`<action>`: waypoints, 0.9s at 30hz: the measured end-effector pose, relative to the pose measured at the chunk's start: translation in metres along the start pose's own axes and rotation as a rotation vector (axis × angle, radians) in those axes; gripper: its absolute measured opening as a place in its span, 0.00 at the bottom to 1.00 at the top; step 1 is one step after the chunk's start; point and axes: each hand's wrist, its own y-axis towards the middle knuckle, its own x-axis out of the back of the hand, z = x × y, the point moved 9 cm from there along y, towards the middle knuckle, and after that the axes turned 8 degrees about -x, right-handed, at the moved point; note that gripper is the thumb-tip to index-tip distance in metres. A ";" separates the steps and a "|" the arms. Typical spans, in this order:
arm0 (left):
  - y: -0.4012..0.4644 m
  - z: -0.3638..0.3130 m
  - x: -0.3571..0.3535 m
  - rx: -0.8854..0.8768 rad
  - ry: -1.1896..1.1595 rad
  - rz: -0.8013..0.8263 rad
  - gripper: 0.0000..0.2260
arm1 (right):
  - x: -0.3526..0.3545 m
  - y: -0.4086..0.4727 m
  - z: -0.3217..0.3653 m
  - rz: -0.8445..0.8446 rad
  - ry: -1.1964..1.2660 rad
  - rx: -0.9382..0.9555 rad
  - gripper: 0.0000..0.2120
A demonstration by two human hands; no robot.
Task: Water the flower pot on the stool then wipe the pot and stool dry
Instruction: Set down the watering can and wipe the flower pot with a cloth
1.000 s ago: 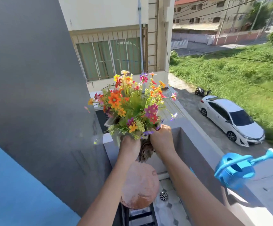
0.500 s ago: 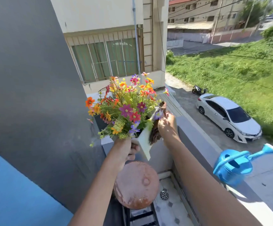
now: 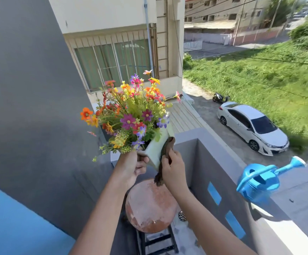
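Observation:
My left hand [image 3: 131, 166] holds a white square flower pot [image 3: 154, 150] up in the air, tilted to the left. Bright mixed flowers [image 3: 131, 115] fill it. My right hand [image 3: 173, 167] presses a dark brown cloth [image 3: 165, 155] against the pot's right side; the cloth's end hangs down below the hand. Straight below the pot stands the round reddish stool seat [image 3: 149, 207] on a black frame, with nothing on it.
A blue watering can [image 3: 260, 183] sits on top of the grey balcony wall [image 3: 214, 162] at the right, spout pointing outward. A dark grey wall [image 3: 30, 107] closes the left side. A floor drain [image 3: 181, 215] lies beside the stool. Street, white car and grass lie far below.
The pot has tipped further left and risen off the stool. My right hand with the cloth slid down from the pot's rim to its lower side.

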 end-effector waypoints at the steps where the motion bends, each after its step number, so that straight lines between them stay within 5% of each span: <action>1: 0.000 0.001 -0.001 0.000 -0.001 0.000 0.16 | 0.002 0.000 0.006 -0.015 0.014 0.010 0.11; 4: -0.003 0.002 -0.003 -0.003 0.037 -0.012 0.15 | 0.008 -0.004 0.045 -0.040 0.097 0.127 0.19; 8: -0.007 0.008 -0.004 0.012 0.001 -0.005 0.14 | 0.012 0.009 0.069 -0.041 0.132 0.209 0.16; 15: -0.001 0.027 -0.006 0.032 -0.001 0.042 0.15 | 0.023 0.054 0.000 -0.166 0.068 -0.073 0.17; 17: 0.006 0.032 -0.005 0.038 -0.017 0.015 0.14 | 0.020 0.044 0.005 -0.191 0.036 -0.008 0.16; 22: 0.038 0.044 0.006 0.025 -0.043 -0.089 0.12 | -0.022 0.013 0.021 0.045 -0.029 0.235 0.17; 27: 0.068 0.065 0.010 0.023 0.028 -0.132 0.14 | -0.038 0.047 -0.022 0.101 -0.068 0.153 0.12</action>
